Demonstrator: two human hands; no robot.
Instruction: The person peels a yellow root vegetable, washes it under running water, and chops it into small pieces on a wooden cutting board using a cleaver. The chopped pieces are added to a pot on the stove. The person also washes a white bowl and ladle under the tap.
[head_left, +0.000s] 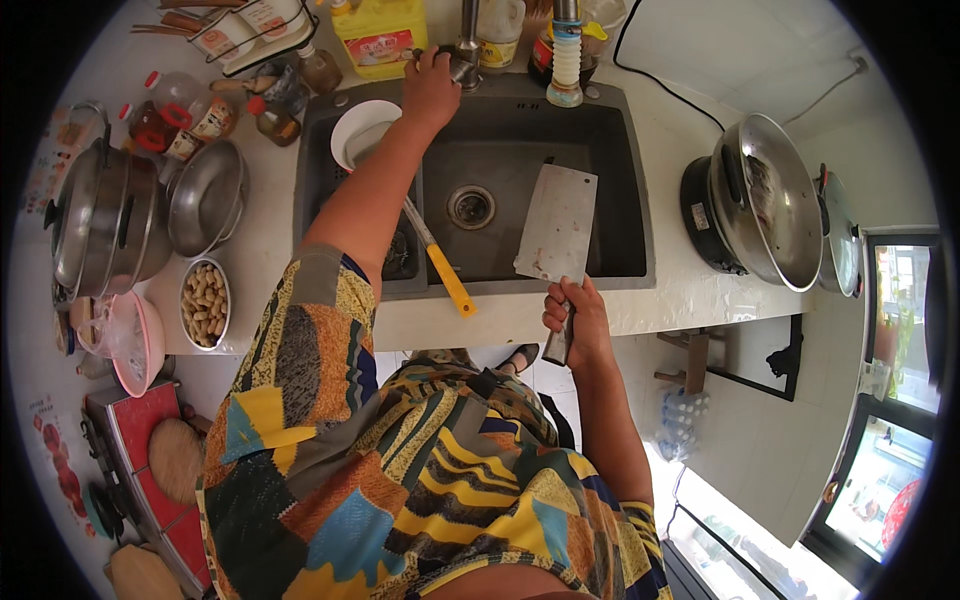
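Observation:
My right hand (581, 319) grips the handle of a metal cleaver (559, 221) at the sink's front edge. The broad blade points away from me over the right basin and bears a few brownish marks. My left hand (433, 86) reaches to the back of the sink, its fingers bent over the dark handle beside the metal faucet (469, 45). Below that forearm, a white bowl (349, 124) stands over the small left basin. A yellow-handled metal utensil (448, 279) lies across the divider, its far end partly hidden by my arm. The grey double sink (637, 180) shows a round drain (471, 207).
A steel wok (787, 225) with what looks like a fish tilts on a black cooker (705, 217) at right. Bottles, a steel steamer (112, 225), a steel basin (206, 199) and a bowl of peanuts (204, 304) crowd the left. A yellow jug (379, 37) stands behind the sink.

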